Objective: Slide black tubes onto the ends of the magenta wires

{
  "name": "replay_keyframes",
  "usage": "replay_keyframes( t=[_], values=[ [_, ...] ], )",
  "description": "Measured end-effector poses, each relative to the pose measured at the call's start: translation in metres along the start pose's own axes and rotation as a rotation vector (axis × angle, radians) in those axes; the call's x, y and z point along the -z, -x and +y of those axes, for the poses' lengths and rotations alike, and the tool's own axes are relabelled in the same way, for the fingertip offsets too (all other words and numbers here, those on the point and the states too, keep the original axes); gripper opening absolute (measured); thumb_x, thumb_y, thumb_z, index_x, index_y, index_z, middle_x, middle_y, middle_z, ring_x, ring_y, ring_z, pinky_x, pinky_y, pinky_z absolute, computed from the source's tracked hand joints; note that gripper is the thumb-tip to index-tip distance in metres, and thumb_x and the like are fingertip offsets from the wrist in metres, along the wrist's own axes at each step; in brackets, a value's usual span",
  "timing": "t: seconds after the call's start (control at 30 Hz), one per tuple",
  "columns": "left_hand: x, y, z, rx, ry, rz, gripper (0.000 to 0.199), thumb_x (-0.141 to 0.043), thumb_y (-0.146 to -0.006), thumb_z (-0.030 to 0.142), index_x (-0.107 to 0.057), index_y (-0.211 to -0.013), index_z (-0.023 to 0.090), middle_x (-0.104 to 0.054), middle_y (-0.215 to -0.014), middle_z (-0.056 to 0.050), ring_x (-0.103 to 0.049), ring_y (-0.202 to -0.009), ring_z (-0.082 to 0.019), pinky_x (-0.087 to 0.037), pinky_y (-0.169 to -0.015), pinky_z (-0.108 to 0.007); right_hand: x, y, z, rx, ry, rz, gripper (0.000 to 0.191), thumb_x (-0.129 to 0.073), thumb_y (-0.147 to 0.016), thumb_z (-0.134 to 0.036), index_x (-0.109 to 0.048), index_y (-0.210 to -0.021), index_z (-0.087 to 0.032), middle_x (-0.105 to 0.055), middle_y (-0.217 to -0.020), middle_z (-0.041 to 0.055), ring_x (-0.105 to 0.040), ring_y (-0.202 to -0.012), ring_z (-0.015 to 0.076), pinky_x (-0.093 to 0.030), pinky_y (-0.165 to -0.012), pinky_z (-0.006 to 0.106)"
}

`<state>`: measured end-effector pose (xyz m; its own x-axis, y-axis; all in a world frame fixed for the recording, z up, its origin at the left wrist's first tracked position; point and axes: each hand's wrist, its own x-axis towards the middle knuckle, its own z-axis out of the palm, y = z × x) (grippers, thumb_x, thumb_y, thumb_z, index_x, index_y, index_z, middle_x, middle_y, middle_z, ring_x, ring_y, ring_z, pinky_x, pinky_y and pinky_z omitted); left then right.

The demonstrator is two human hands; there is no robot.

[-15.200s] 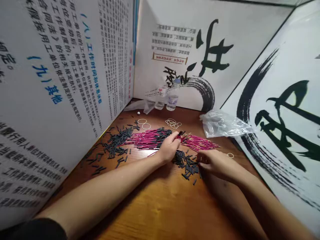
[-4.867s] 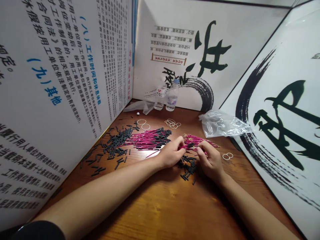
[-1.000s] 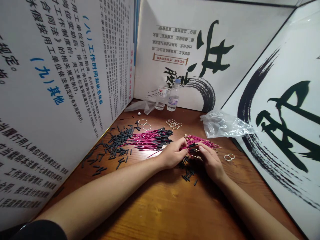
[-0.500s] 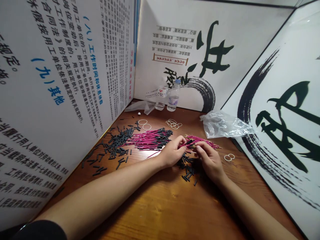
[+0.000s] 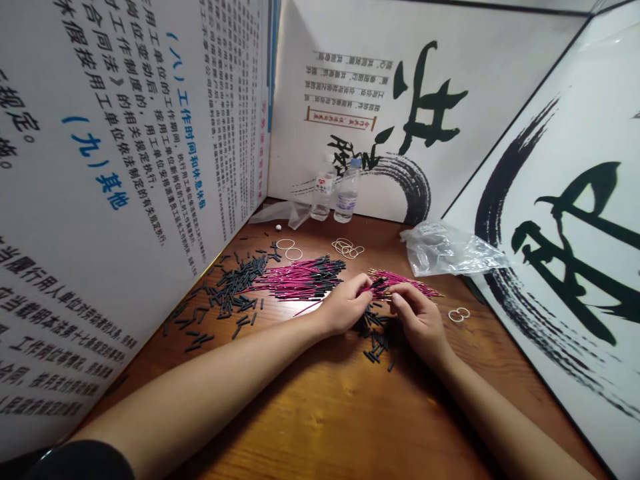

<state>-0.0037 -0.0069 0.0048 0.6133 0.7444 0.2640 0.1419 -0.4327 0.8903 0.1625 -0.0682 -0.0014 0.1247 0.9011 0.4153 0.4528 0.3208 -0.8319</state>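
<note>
Magenta strands with black ends (image 5: 379,285), head view: I hold them as a small bunch in my left hand (image 5: 345,305), above the middle of the surface (image 5: 310,413), toward its far half. My left forearm (image 5: 225,383) crosses from the surface's near left side, wrist almost straight, back of the hand upward, thumb and index finger closed around the bunch. My right forearm (image 5: 505,407) slants inward from the near right side; the right hand (image 5: 424,327) is turned thumb side up, thumb and index finger drawn narrowly together just beside the black ends. Whether a strand or a sleeve lies between those two fingertips I cannot tell.

Below and between the hands lies a small heap of black sleeves (image 5: 376,340). A larger heap of black pieces (image 5: 235,283) spreads along the left edge, touching a pile of black-ended strands (image 5: 300,279). Beyond the right hand, toward the right edge, lies a second pile of strands (image 5: 413,285). Two bottles (image 5: 346,200) stand upright near the far edge; a clear plastic bag (image 5: 445,250) lies by the far right corner.
</note>
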Motion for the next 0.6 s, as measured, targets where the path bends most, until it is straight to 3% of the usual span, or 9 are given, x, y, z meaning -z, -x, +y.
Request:
replay_keyframes(
  t=[0.27, 0.6],
  values=[
    [0.0000, -0.0002, 0.0000, 0.020, 0.031, -0.005, 0.008, -0.040, -0.085, 0.024, -0.044, -0.080, 0.019, -0.044, -0.072, 0.003, -0.040, -0.069, -0.013, -0.034, -0.068, -0.026, -0.0026, -0.0011, 0.0008, 0.032, -0.013, 0.001, 0.013, -0.054, -0.087, -0.031, -0.062, -0.089, -0.021, -0.060, -0.074, 0.0012, -0.054, -0.064, 0.0149, -0.042, -0.059, 0.026],
    [0.0011, 0.0002, 0.0014, 0.015, 0.059, -0.006, 0.006, -0.040, -0.082, 0.020, -0.041, -0.076, 0.019, -0.041, -0.070, 0.004, -0.037, -0.068, -0.012, -0.031, -0.066, -0.026, 0.0012, 0.0020, 0.0032, -0.005, -0.055, -0.065, 0.016, -0.050, -0.090, -0.033, -0.061, -0.092, -0.022, -0.060, -0.077, 0.0013, -0.054, -0.069, 0.0156, -0.040, -0.059, 0.026]
  ],
)
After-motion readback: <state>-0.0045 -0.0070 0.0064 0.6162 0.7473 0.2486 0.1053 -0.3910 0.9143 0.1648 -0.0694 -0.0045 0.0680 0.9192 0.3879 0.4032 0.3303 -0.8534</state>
